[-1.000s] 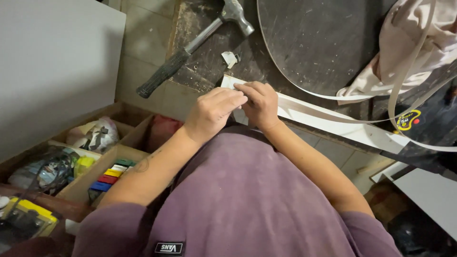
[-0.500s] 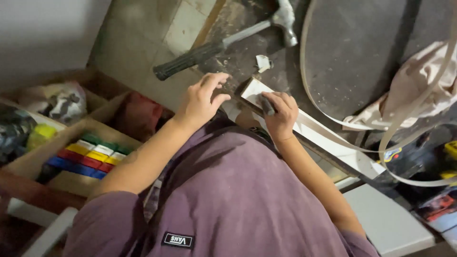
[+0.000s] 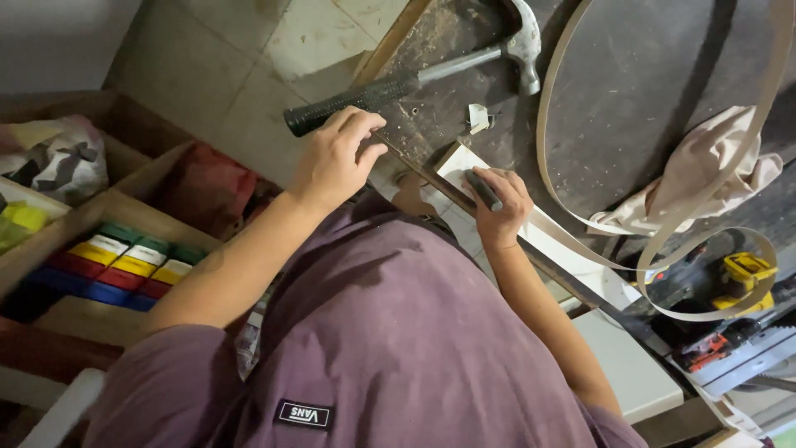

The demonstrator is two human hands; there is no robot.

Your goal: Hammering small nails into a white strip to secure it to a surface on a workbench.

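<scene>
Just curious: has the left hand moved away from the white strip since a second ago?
Yes. The left hand left the strip and now reaches the hammer grip.

Dark scuffed workbench (image 3: 630, 91). Hammer (image 3: 414, 81) lies at bench's near-left edge. White scrap (image 3: 478, 117) just below hammer head. White board strip (image 3: 539, 241) further below. Beige cloth (image 3: 705, 170) and looped edge banding (image 3: 555, 158) right of hammer.
</scene>
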